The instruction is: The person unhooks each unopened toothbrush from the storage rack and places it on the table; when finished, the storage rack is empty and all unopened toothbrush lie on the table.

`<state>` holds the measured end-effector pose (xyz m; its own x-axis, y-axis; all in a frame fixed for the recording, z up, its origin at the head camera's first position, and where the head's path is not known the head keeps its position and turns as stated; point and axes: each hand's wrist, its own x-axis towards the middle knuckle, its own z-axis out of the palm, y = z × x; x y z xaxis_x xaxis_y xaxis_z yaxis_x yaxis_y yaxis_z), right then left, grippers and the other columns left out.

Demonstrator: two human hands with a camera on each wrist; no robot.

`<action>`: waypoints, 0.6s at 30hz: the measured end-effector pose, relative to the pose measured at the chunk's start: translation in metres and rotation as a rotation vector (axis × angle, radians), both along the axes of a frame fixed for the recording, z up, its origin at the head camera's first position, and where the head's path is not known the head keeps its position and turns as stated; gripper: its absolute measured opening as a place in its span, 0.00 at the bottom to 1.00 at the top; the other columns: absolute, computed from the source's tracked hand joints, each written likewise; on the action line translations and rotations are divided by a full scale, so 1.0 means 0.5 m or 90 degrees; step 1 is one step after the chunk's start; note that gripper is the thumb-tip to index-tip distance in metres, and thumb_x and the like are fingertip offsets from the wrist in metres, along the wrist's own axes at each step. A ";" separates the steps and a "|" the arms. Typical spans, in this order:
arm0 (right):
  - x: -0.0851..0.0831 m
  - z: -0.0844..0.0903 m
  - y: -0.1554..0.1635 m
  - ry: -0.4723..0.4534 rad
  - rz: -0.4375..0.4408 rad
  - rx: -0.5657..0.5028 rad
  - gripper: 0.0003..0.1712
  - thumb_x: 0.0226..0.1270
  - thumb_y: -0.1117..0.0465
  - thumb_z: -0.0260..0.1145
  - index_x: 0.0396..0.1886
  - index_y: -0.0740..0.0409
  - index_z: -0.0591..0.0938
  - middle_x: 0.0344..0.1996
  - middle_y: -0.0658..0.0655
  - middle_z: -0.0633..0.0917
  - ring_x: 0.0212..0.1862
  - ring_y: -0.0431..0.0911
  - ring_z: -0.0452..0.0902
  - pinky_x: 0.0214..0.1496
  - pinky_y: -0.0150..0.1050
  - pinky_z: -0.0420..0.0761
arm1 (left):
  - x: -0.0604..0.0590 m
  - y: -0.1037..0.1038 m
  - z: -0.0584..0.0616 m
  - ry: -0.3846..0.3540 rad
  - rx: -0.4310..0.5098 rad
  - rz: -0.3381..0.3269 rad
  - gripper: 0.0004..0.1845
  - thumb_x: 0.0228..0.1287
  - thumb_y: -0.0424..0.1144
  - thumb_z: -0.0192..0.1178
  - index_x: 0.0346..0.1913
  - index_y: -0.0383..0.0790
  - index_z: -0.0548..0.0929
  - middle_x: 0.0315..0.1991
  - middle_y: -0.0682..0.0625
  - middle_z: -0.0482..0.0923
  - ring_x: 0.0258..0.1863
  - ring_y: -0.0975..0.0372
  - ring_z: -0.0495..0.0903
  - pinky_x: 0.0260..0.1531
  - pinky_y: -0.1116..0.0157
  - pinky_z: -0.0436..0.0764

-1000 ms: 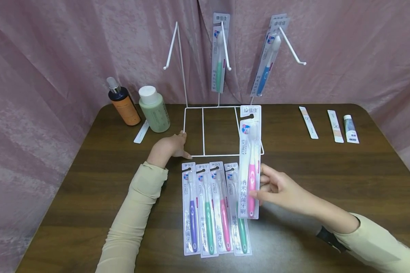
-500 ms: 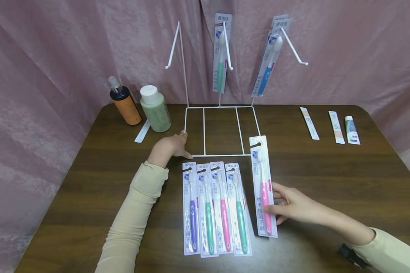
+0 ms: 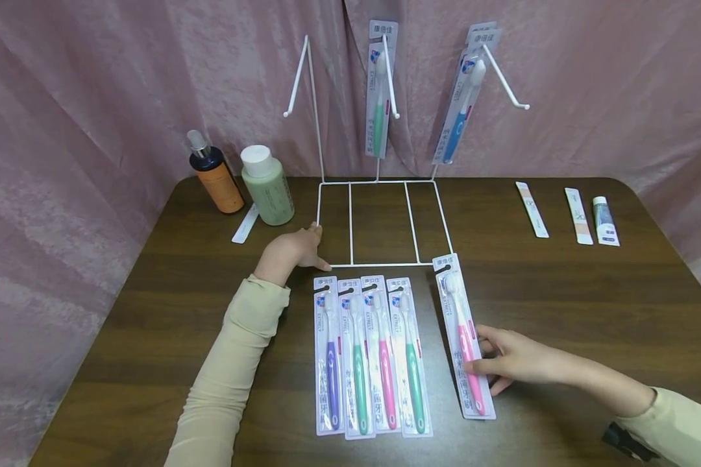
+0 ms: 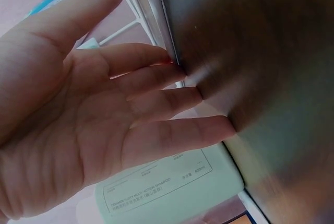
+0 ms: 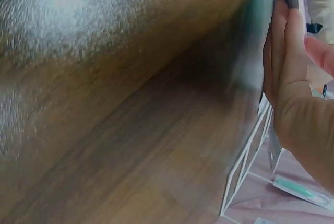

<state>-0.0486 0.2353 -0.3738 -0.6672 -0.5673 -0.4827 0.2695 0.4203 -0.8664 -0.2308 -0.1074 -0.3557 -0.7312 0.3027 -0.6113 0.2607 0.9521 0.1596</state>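
Pink toothbrush pack (image 3: 465,337): lies flat on the surface (image 3: 590,305), right of the four-pack row (image 3: 370,355); earlier it was held upright.
Right hand (image 3: 511,364): grip pinches the pack's lower edge.
Left hand (image 3: 292,251): open grip, straight fingertips (image 4: 177,70) touching the wire rack (image 3: 380,224), shown only by the wrist view.
Rack hooks: green pack (image 3: 380,91), blue pack (image 3: 458,104).
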 end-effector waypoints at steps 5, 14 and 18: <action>0.004 -0.010 -0.009 -0.022 0.020 -0.001 0.29 0.64 0.61 0.64 0.54 0.74 0.62 0.31 0.60 0.83 0.30 0.50 0.83 0.28 0.45 0.83 | -0.001 -0.003 -0.004 -0.002 -0.003 -0.002 0.51 0.63 0.53 0.57 0.72 0.28 0.38 0.73 0.37 0.32 0.72 0.44 0.40 0.69 0.50 0.49; -0.001 -0.012 -0.030 -0.025 0.035 0.047 0.26 0.62 0.56 0.66 0.48 0.68 0.65 0.23 0.60 0.83 0.22 0.52 0.83 0.24 0.44 0.82 | -0.004 -0.007 -0.005 0.003 0.001 -0.003 0.50 0.63 0.53 0.58 0.72 0.29 0.39 0.74 0.37 0.33 0.72 0.44 0.40 0.69 0.50 0.48; -0.003 -0.015 -0.038 -0.015 0.040 0.069 0.23 0.61 0.55 0.66 0.45 0.66 0.67 0.21 0.60 0.83 0.22 0.53 0.83 0.23 0.44 0.82 | -0.003 -0.006 -0.006 0.005 0.008 -0.003 0.50 0.63 0.53 0.58 0.72 0.28 0.39 0.73 0.37 0.33 0.72 0.44 0.40 0.69 0.51 0.49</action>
<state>-0.0503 0.2164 -0.3814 -0.6201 -0.5511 -0.5583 0.2596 0.5274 -0.8090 -0.2322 -0.1105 -0.3586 -0.7343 0.3139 -0.6019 0.2665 0.9488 0.1697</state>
